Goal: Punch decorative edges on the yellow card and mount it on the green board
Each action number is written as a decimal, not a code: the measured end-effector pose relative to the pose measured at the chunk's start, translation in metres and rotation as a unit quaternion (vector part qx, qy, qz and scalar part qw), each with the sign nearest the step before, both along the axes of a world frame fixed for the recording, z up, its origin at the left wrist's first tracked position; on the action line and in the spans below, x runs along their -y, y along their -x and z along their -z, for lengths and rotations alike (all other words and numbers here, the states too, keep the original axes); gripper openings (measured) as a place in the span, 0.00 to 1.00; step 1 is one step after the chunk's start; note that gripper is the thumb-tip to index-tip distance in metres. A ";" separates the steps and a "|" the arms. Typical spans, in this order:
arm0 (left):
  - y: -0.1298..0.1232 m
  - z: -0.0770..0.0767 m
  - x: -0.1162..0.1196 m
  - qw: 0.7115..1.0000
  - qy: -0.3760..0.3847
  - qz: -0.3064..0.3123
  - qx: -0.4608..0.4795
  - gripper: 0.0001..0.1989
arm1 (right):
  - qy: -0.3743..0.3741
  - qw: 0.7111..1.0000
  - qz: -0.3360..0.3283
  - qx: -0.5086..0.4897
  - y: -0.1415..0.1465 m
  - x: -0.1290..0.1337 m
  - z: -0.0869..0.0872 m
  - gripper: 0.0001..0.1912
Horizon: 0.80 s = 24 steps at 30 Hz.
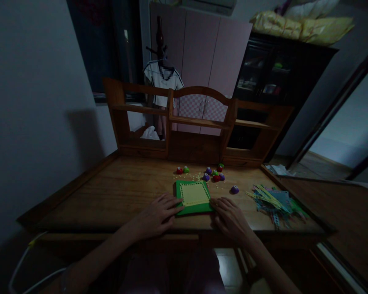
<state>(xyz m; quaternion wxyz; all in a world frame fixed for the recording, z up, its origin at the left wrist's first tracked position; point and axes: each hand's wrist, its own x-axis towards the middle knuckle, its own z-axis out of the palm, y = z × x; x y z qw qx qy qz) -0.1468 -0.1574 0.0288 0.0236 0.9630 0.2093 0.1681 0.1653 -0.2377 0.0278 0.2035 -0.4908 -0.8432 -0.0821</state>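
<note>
A green square sheet or thin stack (194,210) lies flat near the desk's front edge. On top of it is a yellow paper square (194,193) with a row of small punched shapes along its edges. My left hand (161,212) rests at the lower left, its outstretched fingers touching the green and yellow edges. At the right edge, my right hand (230,214) lies with its fingers extended onto the corner. Just beyond are several small round craft punches in purple, red and green, among them a red one (179,170) and a purple one (234,189).
Tiny yellow paper bits (196,177) are scattered around the punches. A heap of cut paper strips and scraps (272,200) covers the desk's right side. A wooden shelf unit (199,118) borders the back of the wooden desk (110,192).
</note>
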 end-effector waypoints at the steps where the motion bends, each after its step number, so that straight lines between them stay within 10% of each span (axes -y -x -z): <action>1: 0.000 0.001 0.000 1.000 0.007 0.004 0.000 0.26 | 0.001 1.000 0.001 -0.003 0.000 0.001 -0.001 0.24; 15: -0.009 0.007 -0.006 0.981 0.094 -0.080 0.151 0.15 | -0.046 0.961 0.078 -0.262 0.008 -0.001 0.000 0.12; 24: -0.044 0.022 -0.054 0.944 0.186 -0.106 0.252 0.11 | 0.151 0.957 -0.007 -0.249 0.018 -0.064 -0.003 0.21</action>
